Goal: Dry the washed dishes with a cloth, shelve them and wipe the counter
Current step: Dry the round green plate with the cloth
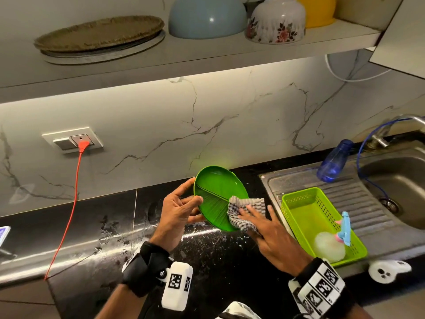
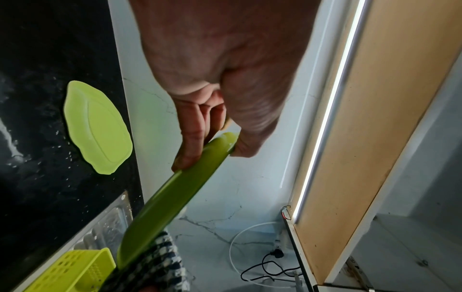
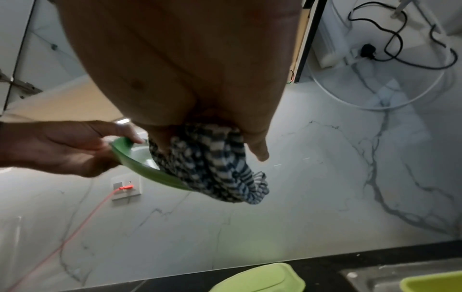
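Hands first: my left hand (image 1: 178,209) pinches the rim of the green leaf-shaped plate (image 1: 216,194), thumb on the face and fingers behind, so the plate stands tilted above the counter with its ribbed inside turned toward me. My right hand (image 1: 270,231) lies with fingers nearly straight on the checked cloth (image 1: 243,214), pressing it against the near right part of the plate, where I judge water would gather. Holding the plate by its edge keeps its face free for the cloth.

A second, paler green plate (image 2: 97,126) lies upside down on the black counter (image 1: 92,229) under my hands, probably waiting its turn. The counter glistens with drops and streaks, so the wiping is not yet done.

To the right, a lime basket (image 1: 301,203) sits on the steel drainboard beside the sink (image 1: 400,180), holding a white scrubber with a blue handle; a blue bottle (image 1: 333,162) lies tipped at the far edge. The shelf (image 1: 207,58) overhead carries a woven tray and upturned bowls, which is where I expect this plate belongs. An orange cord (image 1: 69,215) runs from the wall socket, far left, over the counter's near edge.
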